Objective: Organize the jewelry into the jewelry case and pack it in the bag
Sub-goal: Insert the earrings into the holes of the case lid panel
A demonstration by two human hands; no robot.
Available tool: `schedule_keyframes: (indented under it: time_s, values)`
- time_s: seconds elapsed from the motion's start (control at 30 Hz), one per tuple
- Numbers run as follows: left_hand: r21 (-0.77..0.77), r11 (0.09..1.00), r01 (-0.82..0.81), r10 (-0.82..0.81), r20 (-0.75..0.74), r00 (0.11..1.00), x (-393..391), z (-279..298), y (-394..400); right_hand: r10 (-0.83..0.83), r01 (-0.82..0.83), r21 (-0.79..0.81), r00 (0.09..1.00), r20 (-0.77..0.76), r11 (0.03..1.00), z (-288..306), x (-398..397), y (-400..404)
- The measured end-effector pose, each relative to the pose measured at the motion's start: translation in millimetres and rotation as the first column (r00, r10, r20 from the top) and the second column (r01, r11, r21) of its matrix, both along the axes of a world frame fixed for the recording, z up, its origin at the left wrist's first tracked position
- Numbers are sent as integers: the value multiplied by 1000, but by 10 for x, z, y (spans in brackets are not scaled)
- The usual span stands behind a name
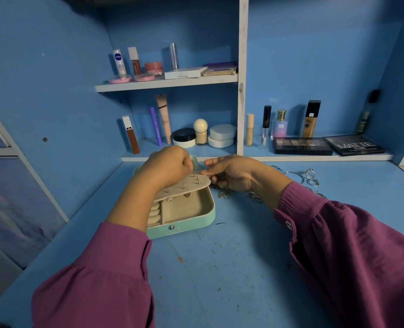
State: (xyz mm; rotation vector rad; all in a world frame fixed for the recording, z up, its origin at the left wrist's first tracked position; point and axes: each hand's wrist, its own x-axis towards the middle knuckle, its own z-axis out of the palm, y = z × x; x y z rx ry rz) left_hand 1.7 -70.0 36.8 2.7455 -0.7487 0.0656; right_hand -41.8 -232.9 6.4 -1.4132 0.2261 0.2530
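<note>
A mint-green jewelry case (186, 229) lies open on the blue desk, lined in beige with ring rolls at its left. A beige earring panel (184, 187) with several studs on it is lifted over the case. My left hand (167, 165) is curled above the panel's far edge, fingertips together as if pinching something small that I cannot make out. My right hand (229, 172) pinches the panel's right end. Loose earrings (224, 194) and a chain (254, 197) lie right of the case; silver bangles and rings (302, 176) lie farther right. No bag is in view.
Cosmetics fill the shelves behind: bottles, jars, tubes (163, 119) and two dark palettes (302, 146) on the low shelf. A white upright divider (242, 91) stands just behind my hands. The desk's near part (219, 268) is scuffed blue surface.
</note>
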Motion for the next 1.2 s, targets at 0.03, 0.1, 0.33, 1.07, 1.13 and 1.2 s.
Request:
schedule_keyframes:
  time_s: [0.03,0.1,0.33,1.07,1.13,1.2]
  values:
    - [1,1000,4,-4,0,1000,4,-1,0,0,0,1,1000,1,1000,1,2,2]
    - [16,1000,8,-8,6,1000,0,4,-7,0,0,1,1000,2,1000,6,-1,4]
    - [77,997,17,-20,38,999,-27,19,-51,1,-1,-17,1000,0,1000,11,-5,0]
    - [114,993,31,-39,66,997,-65,61,-62,-3,4,-31,1000,27,1000,6,-18,19]
    - [129,991,37,-48,80,996,-67,61,-68,-6,6,-27,1000,28,1000,5,-20,21]
    - [147,988,46,-61,101,993,-78,60,-78,-13,14,-25,999,32,1000,3,-22,23]
